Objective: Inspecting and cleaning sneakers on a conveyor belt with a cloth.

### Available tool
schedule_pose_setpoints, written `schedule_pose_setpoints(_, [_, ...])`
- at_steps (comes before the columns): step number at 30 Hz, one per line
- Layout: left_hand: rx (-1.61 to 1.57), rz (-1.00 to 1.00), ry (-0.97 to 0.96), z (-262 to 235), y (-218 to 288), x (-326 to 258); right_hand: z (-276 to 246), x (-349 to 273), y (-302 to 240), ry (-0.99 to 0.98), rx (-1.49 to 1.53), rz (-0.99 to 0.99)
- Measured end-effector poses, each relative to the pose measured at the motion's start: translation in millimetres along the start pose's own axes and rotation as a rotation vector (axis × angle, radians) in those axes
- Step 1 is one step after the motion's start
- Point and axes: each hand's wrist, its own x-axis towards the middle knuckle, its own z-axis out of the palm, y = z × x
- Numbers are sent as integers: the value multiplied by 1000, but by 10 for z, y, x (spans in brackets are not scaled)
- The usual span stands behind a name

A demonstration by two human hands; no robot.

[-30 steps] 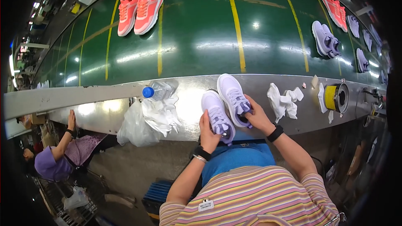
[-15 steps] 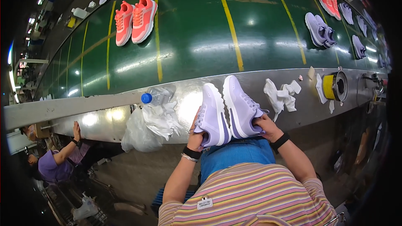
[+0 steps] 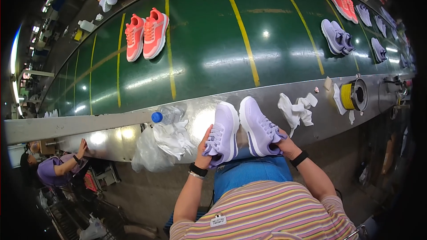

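Observation:
A pair of lavender sneakers with white soles is held over the near edge of the metal ledge, toes pointing away from me. My left hand (image 3: pixel 204 148) grips the left sneaker (image 3: pixel 225 129) along its outer side near the heel. Around the heel and collar of the right sneaker (image 3: pixel 256 124) my right hand (image 3: pixel 288 146) is closed, its fingers partly hidden by the shoe. The two toes lie close together, while the heels stand a little apart with a gap between them.
Beyond the metal ledge (image 3: pixel 249 92) runs a green conveyor belt (image 3: pixel 209 40) carrying coral sneakers (image 3: pixel 155 35) and more lavender sneakers (image 3: pixel 334 37). On the ledge lie a blue-capped bottle (image 3: pixel 167 114), white gloves (image 3: pixel 174 137), crumpled white cloth (image 3: pixel 291 111) and a yellow-labelled can (image 3: pixel 348 96). Co-workers are at the left.
Both sneakers have come slightly nearer to me and tilted, so their laces and uppers show more. The heels have spread apart. My view has shifted a little.

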Motion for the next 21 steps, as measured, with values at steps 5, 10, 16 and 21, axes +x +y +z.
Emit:
schedule_pose_setpoints(5, [58,12,-17,-17,112,-19,39,15,-123,-36,-150,-115])
schedule_pose_setpoints(10, [312,118,103,20,109,95,41,30,-50,30,8,-48])
schedule_pose_setpoints(16, [1123,136,-46,-237,445,31,135,-14,100,147,276,189])
schedule_pose_setpoints(21, [502,8,-129,664,843,202,408,-142,92,205,228,166])
